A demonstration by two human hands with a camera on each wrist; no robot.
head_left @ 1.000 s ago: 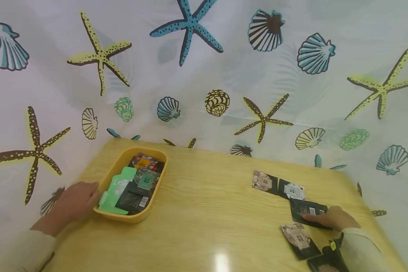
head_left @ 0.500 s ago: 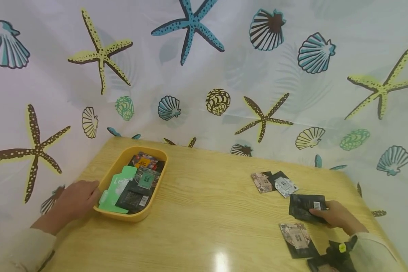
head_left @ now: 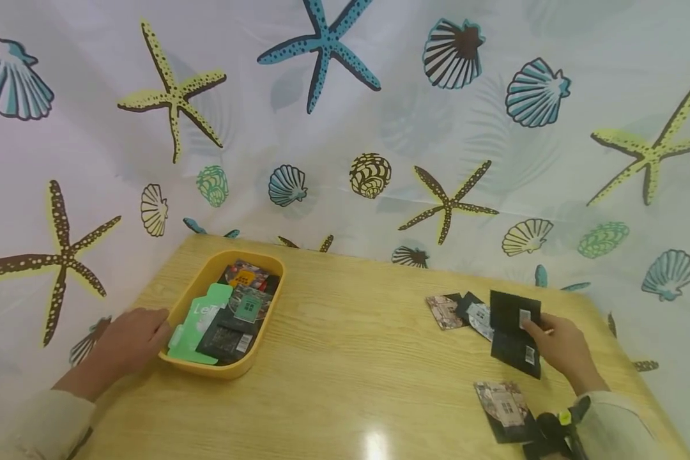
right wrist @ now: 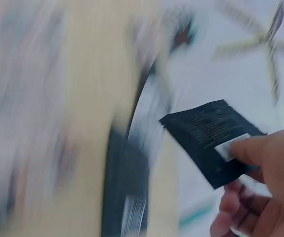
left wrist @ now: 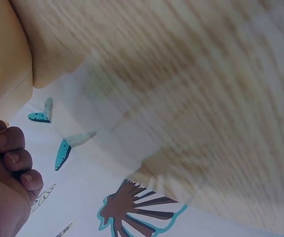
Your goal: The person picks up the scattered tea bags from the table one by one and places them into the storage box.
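Note:
In the head view my right hand (head_left: 563, 345) pinches a black sachet (head_left: 508, 309) between thumb and fingers, near its white barcode label. In the right wrist view the held black sachet is tilted, its printed back facing up. Below it is a second black sachet (head_left: 514, 352), also with a barcode. Just beyond lie a sachet with a pale label (head_left: 478, 318) and a sachet with a pinkish patterned front (head_left: 444, 312). My left hand (head_left: 129, 338) is at the left rim of a yellow tray (head_left: 244, 367); its fingers (left wrist: 9, 139) are loosely curled beside the tray wall.
Inside the tray lie a green card (head_left: 201, 322) and several dark sachets (head_left: 227, 335). Nearer me on the right, another patterned sachet (head_left: 506, 409) lies by my sleeve. Patterned cloth (head_left: 345, 128) hangs behind the wooden table (head_left: 345, 358).
My right hand has lifted one black sachet up and away from the other, which shows below it. The patterned and pale-label sachets have shifted closer together. My left hand stays put.

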